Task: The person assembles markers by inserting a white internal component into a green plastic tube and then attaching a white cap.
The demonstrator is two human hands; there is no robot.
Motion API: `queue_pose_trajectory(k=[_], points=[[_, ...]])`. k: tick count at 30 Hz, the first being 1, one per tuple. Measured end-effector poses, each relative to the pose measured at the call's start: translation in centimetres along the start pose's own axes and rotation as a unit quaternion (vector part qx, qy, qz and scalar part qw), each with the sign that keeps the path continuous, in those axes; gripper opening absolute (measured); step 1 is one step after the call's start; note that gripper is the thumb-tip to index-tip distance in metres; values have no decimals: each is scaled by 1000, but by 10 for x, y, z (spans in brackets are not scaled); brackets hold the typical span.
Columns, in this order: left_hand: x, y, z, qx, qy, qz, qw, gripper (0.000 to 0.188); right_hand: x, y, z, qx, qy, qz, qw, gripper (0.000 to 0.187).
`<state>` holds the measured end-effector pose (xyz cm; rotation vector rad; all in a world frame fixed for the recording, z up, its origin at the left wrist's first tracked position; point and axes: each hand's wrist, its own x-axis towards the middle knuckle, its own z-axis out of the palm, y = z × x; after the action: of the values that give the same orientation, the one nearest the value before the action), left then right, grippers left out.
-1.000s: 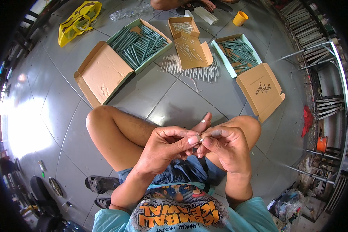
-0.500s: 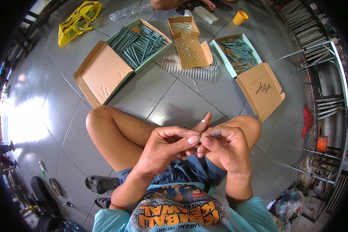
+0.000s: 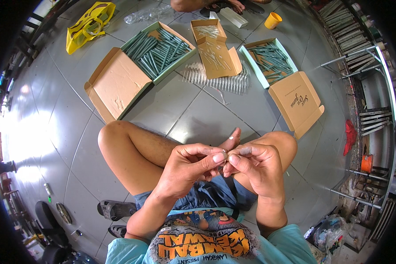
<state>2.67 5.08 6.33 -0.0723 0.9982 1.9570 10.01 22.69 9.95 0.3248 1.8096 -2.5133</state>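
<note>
— Small pale piece [image 3: 225, 157], where is it?
— Pinched between both thumbs and forefingers, left hand [image 3: 187, 165] and right hand [image 3: 255, 169] closed together on it above the crossed legs, mostly hidden.
— Around it?
— Far left, a box of grey-green sticks [image 3: 156, 49]; a row of thin pins [image 3: 218, 79] far ahead; another stick box [image 3: 268, 61] far right.
— Room?
— Bare tiled floor [image 3: 193, 116] between knees and boxes.
— Changed?
— Nothing; hands unmoved.
</note>
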Motion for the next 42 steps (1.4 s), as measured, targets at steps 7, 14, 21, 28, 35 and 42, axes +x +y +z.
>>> queue_pose_trajectory(k=[7, 14, 21, 28, 35, 42], points=[[0, 1, -5, -25, -17, -13, 999, 15, 0, 2, -1, 8, 9, 12, 1000, 16], [2, 3, -1, -22, -20, -7, 1000, 19, 1, 3, 0, 1, 20, 16, 1000, 13], [6, -1, 0, 61, 13, 66, 996, 22, 1, 7, 2, -28, 57, -13, 998, 11], [5, -8, 9, 330, 171, 387, 844, 21, 1, 11, 8, -105, 127, -45, 985, 10], [-2, -3, 22, 420, 148, 347, 826, 16, 4, 12, 18, -140, 129, -104, 976, 8], [-2, -3, 20, 375, 127, 316, 862, 13, 4, 14, 17, -330, 142, -176, 917, 7]])
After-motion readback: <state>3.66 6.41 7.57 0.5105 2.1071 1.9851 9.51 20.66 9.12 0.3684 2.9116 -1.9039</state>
